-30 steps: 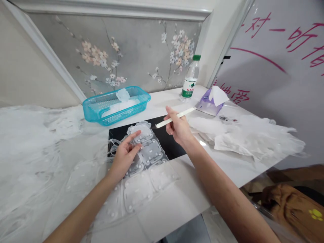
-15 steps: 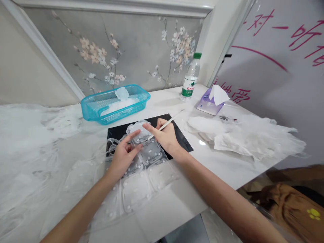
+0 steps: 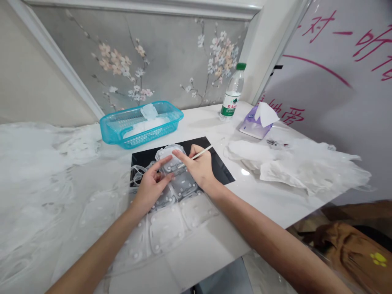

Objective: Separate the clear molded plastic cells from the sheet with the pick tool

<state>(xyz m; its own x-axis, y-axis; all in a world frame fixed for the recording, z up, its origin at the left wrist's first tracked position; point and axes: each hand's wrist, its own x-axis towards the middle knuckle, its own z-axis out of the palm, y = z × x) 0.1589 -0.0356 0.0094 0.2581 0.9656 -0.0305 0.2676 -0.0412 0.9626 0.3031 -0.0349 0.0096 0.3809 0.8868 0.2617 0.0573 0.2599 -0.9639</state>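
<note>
On black mat (image 3: 223, 169), left hand (image 3: 151, 183) flat on translucent studded sheet (image 3: 171, 204), right hand (image 3: 197, 165) pinching white stick (image 3: 203, 151).

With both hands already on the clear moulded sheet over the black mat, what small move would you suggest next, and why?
Probably press the thin white tool in the right hand down along the top pad's edge, since the left hand pins the clear sheet on the black mat and the tip seems to rest there.

1. We see bare white table (image 3: 211, 245) at lower centre, open for a hand.
2. The blue basket (image 3: 141, 123) blocks the upper left.
3. The bottle (image 3: 232, 94) and tissue pack (image 3: 255, 124) stand upper right (close together).
4. Crumpled plastic sheets (image 3: 306, 167) crowd the right; more plastic (image 3: 39, 179) fills the left.
</note>
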